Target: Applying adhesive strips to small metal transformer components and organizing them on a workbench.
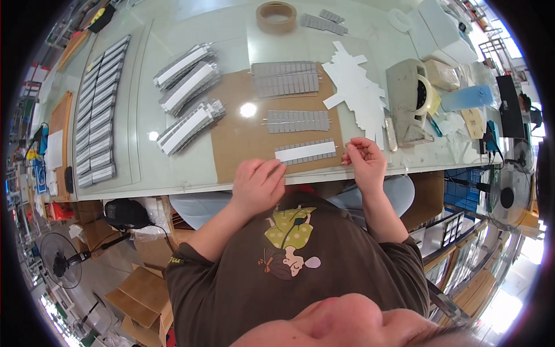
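In front of me lies a flat grey segmented piece with a white strip [306,151] along its middle and a thin wire at its right end. My left hand [258,184] is by its left end at the table edge, fingers bent and held together; whatever is under the tips is hidden. At the right end my right hand [365,162] has thumb and fingers pinched close to the wire, with anything between them too small to make out. Just beyond is a bare grey segmented piece [299,121] with wires at its ends, and farther back a stack of grey segmented pieces [285,79].
A brown sheet [234,124] lies under the pieces. White paper strips [354,87] are heaped to its right, bundles of strips [191,81] to its left. A tape roll [276,16], tape dispenser [404,98] and blue bottle [468,98] stand farther off. Striped rows [103,110] lie far left.
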The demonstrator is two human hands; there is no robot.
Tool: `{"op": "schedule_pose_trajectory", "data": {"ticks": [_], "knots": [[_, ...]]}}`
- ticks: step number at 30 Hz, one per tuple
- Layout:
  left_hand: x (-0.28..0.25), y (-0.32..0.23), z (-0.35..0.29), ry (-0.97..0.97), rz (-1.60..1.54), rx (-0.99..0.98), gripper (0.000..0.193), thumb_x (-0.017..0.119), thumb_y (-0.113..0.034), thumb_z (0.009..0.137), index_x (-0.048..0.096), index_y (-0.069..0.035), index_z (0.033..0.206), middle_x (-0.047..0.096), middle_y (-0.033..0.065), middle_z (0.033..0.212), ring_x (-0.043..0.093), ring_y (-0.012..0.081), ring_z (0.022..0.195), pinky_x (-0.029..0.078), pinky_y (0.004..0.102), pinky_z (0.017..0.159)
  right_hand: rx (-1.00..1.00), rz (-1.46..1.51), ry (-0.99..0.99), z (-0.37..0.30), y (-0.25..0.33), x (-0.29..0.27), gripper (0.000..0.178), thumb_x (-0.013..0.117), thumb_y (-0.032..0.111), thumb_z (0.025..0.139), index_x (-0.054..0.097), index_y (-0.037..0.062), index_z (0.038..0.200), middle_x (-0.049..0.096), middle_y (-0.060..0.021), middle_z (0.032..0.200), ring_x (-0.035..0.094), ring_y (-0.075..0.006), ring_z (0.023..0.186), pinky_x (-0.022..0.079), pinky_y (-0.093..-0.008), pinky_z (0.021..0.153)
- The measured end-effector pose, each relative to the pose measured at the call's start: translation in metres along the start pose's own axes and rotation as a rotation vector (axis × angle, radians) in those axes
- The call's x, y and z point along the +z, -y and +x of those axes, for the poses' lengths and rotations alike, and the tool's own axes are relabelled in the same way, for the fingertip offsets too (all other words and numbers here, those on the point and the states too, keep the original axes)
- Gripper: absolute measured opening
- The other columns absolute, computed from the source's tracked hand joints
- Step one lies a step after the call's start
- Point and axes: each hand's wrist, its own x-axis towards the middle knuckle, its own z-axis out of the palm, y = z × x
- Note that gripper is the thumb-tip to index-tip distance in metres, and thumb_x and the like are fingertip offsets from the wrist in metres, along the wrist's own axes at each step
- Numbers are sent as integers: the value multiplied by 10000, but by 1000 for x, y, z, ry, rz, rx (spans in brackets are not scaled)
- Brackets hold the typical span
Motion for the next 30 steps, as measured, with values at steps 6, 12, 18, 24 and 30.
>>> {"op": "schedule_pose_trajectory", "data": {"ticks": [6, 12, 18, 24, 30], "knots": [[3, 0, 1, -20, 13, 16, 303, 754, -149, 785, 757, -93, 1083, 673, 20, 1173, 590, 251, 1052, 508, 420, 886, -299, -152, -45, -11, -18, -22, 153, 673, -24, 989, 680, -1, 1140, 720, -68, 998, 670, -99, 804, 540, -237, 689], [5, -5, 0, -34, 30, 9, 346, 755, -169, 782, 749, -105, 1122, 650, 18, 1188, 562, 257, 1057, 486, 435, 916, -894, -866, 23, -4, -1, -20, 249, 769, 30, 814, 719, 60, 1056, 702, -111, 1129, 655, -279, 948, 507, -420, 882], [18, -27, 23, 55, -35, 33, 404, 762, -236, 793, 731, -117, 1177, 603, 21, 1188, 515, 251, 1110, 437, 456, 992, -962, -964, 147, 0, -3, -21, 292, 782, 161, 795, 758, 103, 1080, 651, -117, 1316, 606, -325, 1140, 424, -520, 1032], [36, -44, 42, 131, -57, 74, 447, 776, -292, 798, 724, -118, 1207, 587, 36, 1219, 509, 251, 1119, 428, 452, 1014, -960, -985, 148, -2, -3, -19, 284, 783, 189, 812, 777, 122, 1089, 639, -117, 1362, 595, -308, 1197, 382, -517, 1093], [43, -52, 50, 185, -2, 70, 548, 787, -401, 810, 704, -147, 1289, 544, 33, 1254, 445, 256, 1175, 361, 451, 1061, -925, -1033, 162, -2, -4, -17, 303, 748, 220, 857, 784, 120, 1142, 603, -135, 1440, 560, -315, 1270, 329, -525, 1148]]}}
